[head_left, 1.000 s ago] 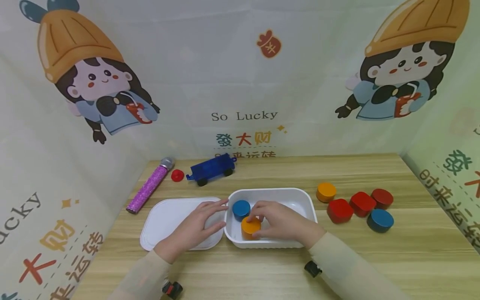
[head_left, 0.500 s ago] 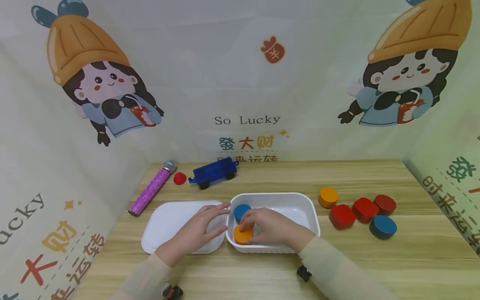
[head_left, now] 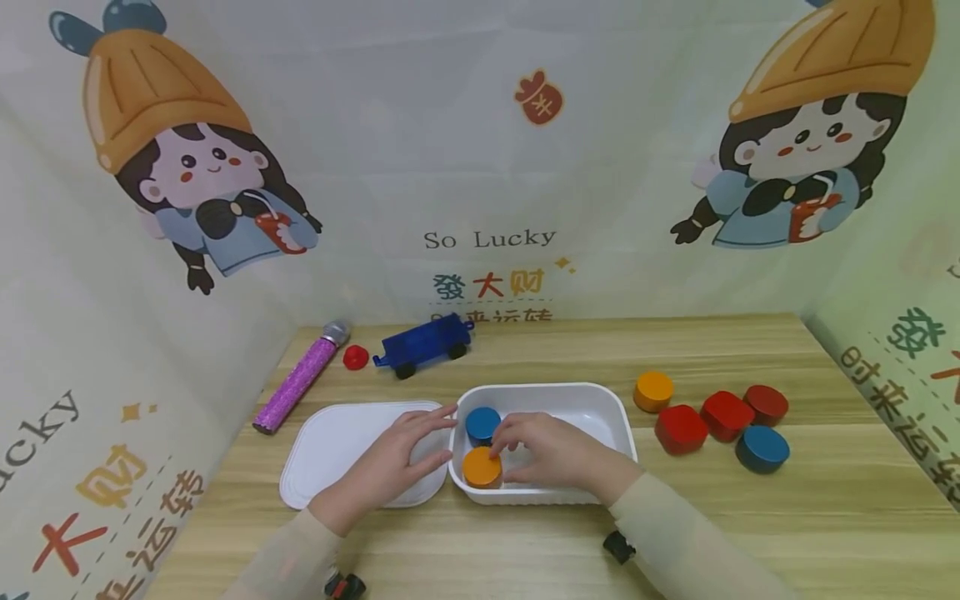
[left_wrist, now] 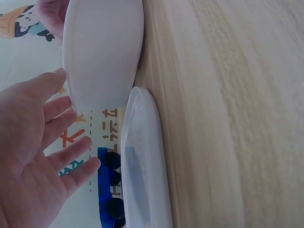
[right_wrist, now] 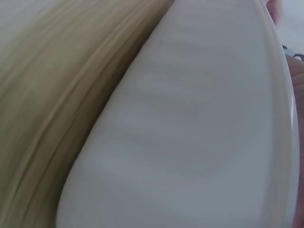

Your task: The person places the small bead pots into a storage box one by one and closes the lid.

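Note:
In the head view a white box (head_left: 577, 498) holds a blue round block (head_left: 482, 424) and an orange round block (head_left: 481, 467) side by side at its left end. My right hand (head_left: 558, 454) is inside the box, its fingertips at the right edge of the orange block; whether they still grip it I cannot tell. My left hand (head_left: 390, 462) reaches over the white lid (head_left: 330, 442), fingers extended, fingertips at the box's left rim. The left wrist view shows that hand (left_wrist: 38, 142) with fingers spread beside the box wall (left_wrist: 104, 52). In the right wrist view the box wall (right_wrist: 180, 123) hides most of the hand.
Right of the box stand an orange block (head_left: 653, 391), several red blocks (head_left: 681, 429) and a blue block (head_left: 762, 448). Behind the lid lie a pink microphone (head_left: 300, 382), a small red piece (head_left: 356, 357) and a blue wheeled wagon (head_left: 423, 344). A printed cloth hangs behind the table.
The orange block has moved left in the box with my right hand and now stands in front of the blue one. My right fingers have drawn slightly toward its right edge. My left hand stays at the rim.

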Available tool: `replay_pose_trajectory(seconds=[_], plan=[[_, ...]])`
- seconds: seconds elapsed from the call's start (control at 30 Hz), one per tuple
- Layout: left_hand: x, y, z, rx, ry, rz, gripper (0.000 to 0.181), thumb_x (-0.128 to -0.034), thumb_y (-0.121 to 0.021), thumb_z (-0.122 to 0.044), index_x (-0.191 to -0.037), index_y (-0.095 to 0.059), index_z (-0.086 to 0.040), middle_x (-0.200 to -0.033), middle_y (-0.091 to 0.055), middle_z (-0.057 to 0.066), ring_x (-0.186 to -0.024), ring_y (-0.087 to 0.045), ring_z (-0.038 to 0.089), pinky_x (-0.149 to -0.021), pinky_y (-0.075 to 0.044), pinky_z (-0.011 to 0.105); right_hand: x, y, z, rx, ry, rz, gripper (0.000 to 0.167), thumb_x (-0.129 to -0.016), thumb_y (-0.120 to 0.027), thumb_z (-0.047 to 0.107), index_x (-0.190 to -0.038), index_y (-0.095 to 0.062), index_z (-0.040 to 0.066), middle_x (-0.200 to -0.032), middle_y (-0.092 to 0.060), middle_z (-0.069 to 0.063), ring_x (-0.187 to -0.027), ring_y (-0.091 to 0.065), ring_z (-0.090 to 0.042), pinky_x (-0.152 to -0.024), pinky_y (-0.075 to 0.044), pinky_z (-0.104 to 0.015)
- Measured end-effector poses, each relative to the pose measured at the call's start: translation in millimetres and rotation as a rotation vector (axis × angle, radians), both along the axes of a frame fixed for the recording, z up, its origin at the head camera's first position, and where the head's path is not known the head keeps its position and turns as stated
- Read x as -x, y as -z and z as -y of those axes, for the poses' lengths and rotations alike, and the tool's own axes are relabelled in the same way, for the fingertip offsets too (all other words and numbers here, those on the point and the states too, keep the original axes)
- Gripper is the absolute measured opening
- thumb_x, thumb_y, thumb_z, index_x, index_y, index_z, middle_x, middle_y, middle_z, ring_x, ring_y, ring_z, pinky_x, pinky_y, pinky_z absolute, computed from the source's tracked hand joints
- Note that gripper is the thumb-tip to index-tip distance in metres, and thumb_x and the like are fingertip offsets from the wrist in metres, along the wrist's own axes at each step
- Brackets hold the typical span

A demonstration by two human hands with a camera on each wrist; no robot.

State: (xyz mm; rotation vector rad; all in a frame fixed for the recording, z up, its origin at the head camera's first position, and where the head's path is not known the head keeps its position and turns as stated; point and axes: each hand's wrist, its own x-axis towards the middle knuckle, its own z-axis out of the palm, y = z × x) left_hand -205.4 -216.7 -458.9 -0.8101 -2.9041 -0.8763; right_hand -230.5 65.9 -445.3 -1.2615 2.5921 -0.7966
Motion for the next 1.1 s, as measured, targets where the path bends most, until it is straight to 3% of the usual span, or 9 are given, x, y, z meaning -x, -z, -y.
replay_pose_trajectory(seconds=[0.17,0.47,0.8,0.97,1.1], plan=[[-1.1,0.8,0.8,0.002,0.002,0.0,0.048,-0.1009,-0.068,-0.036,-0.144,-0.061,-0.017,-0.162,-0.047,-0.001,-0.142,-0.049,0.028,-0.119,-0.04,0.056,-1.3,-4.0,-25,-0.014,0.071,-0.005,0.023,-0.089,-0.082,0.017,-0.111,-0.077,0.015,-0.116,-0.072,0.004,-0.105,-0.066,-0.016,-0.097,-0.059,-0.034],[-0.9,1.7,0.9,0.007,0.002,-0.01,0.048,-0.1014,-0.067,-0.037,-0.145,-0.06,-0.017,-0.162,-0.046,-0.003,-0.143,-0.048,0.028,-0.12,-0.04,0.055,0.2,-15.0,-82,0.077,0.216,0.02,0.026,-0.091,-0.08,0.017,-0.117,-0.075,0.017,-0.118,-0.073,0.002,-0.107,-0.066,-0.024,-0.095,-0.06,-0.047],[-1.9,-1.2,0.1,0.005,-0.012,0.012,0.047,-0.1012,-0.067,-0.035,-0.145,-0.061,-0.018,-0.162,-0.046,-0.002,-0.144,-0.047,0.028,-0.12,-0.039,0.055,-4.5,-29.0,-138,0.092,0.335,-0.039,0.027,-0.091,-0.08,0.015,-0.118,-0.076,0.014,-0.125,-0.072,-0.007,-0.106,-0.067,-0.028,-0.091,-0.062,-0.046],[-1.8,0.4,-0.5,0.009,-0.007,-0.003,0.047,-0.1012,-0.068,-0.033,-0.145,-0.061,-0.017,-0.162,-0.047,0.0,-0.143,-0.048,0.029,-0.119,-0.04,0.056,-5.0,-24.9,-163,0.094,0.348,-0.145,0.026,-0.088,-0.083,0.012,-0.113,-0.077,0.013,-0.116,-0.075,-0.003,-0.101,-0.071,-0.026,-0.089,-0.062,-0.047],[-1.8,0.8,-0.6,0.017,-0.008,0.001,0.047,-0.1012,-0.068,-0.033,-0.145,-0.061,-0.016,-0.162,-0.047,0.0,-0.143,-0.048,0.03,-0.119,-0.04,0.057,-7.3,-20.7,-181,0.057,0.387,-0.173,0.026,-0.086,-0.084,0.01,-0.112,-0.077,0.012,-0.115,-0.076,-0.003,-0.106,-0.071,-0.028,-0.092,-0.061,-0.05]])
